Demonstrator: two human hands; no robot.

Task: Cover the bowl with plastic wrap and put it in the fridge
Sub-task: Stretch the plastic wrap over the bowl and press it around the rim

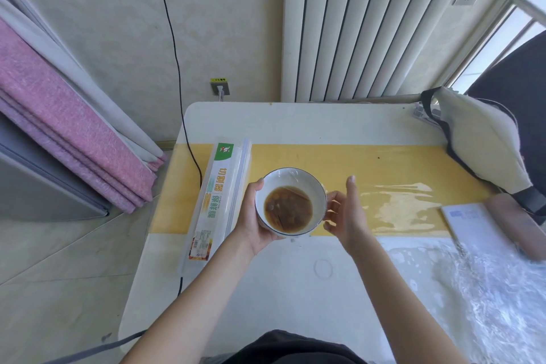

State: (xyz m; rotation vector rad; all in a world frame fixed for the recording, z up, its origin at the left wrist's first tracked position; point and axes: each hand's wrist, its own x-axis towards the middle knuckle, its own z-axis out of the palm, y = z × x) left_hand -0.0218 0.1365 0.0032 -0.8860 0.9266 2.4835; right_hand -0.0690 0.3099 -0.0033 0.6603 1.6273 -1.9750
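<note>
Down at the bottom of the frame, two bare forearms reach up from a dark lap toward the middle of the white tabletop [266, 289]. Bit further up, dead center, the left hand [254, 216] is cupped under and around the left side of the bowl [291, 201], holding it up just off the surface and tipped slightly toward the camera. It's a white bowl with a dark rim and brown liquid inside, and you can see plastic wrap [288, 177] pulled shiny and tight over the top. The right hand [345, 210] sits at the bowl's right edge with fingers loosely spread, fingertips on the wrap there, not really clamped on anything.

Just left of the bowl lies the long plastic wrap box [215, 201], green and orange print, running lengthwise up the frame. Lower right has a crinkled sheet of clear plastic [487, 304], with a white notebook [472, 224] above it. Behind the bowl a yellow strip [384, 162] crosses the tabletop. Far right there's a cream bag [478, 139] with black straps. Left edge shows pink curtains [59, 121], and a white radiator [354, 23] is on the back wall.
</note>
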